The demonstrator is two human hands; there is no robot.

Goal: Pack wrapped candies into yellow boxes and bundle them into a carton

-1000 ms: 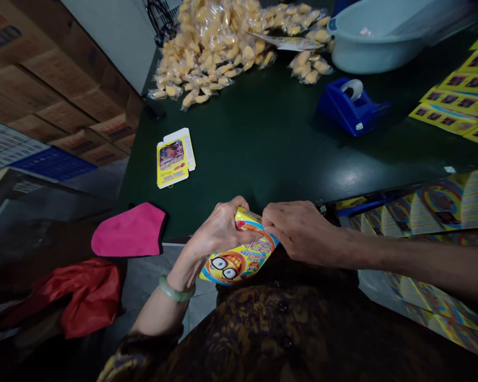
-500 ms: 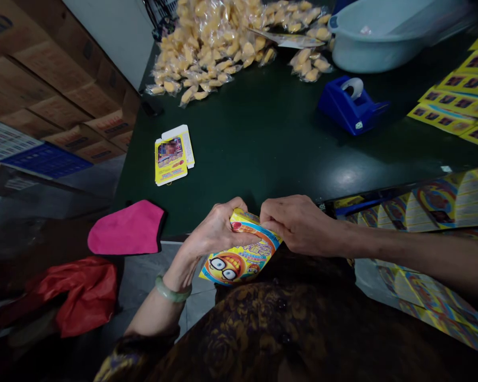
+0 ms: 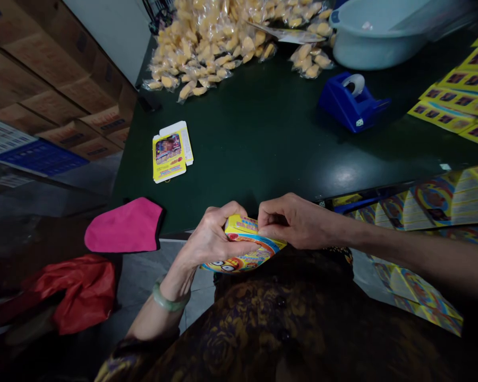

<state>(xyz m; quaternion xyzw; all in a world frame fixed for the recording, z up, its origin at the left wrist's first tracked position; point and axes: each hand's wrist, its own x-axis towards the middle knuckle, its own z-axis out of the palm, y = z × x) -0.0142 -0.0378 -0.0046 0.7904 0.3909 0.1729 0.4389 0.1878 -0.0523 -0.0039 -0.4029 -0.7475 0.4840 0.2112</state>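
Observation:
A yellow printed box (image 3: 242,260) with a cartoon face is held low at the table's near edge, its narrow end facing up. My left hand (image 3: 215,236) wraps round its left side, thumb across the front. At the upper right corner of that end, my right hand (image 3: 282,220) is closed, its fingertips pinched at the box's edge. On the table to the left lies a flat yellow carton (image 3: 169,154) with white flaps.
On the dark green table (image 3: 239,138) are a pile of wrapped yellow pieces (image 3: 215,42), a pale basin (image 3: 378,48), a blue tape dispenser (image 3: 348,103) and yellow printed sheets (image 3: 454,98). A pink cloth item (image 3: 123,227) is at the left edge.
The box has tilted so that its yellow end now shows more and its cartoon face less. My right hand has moved slightly left along the top edge.

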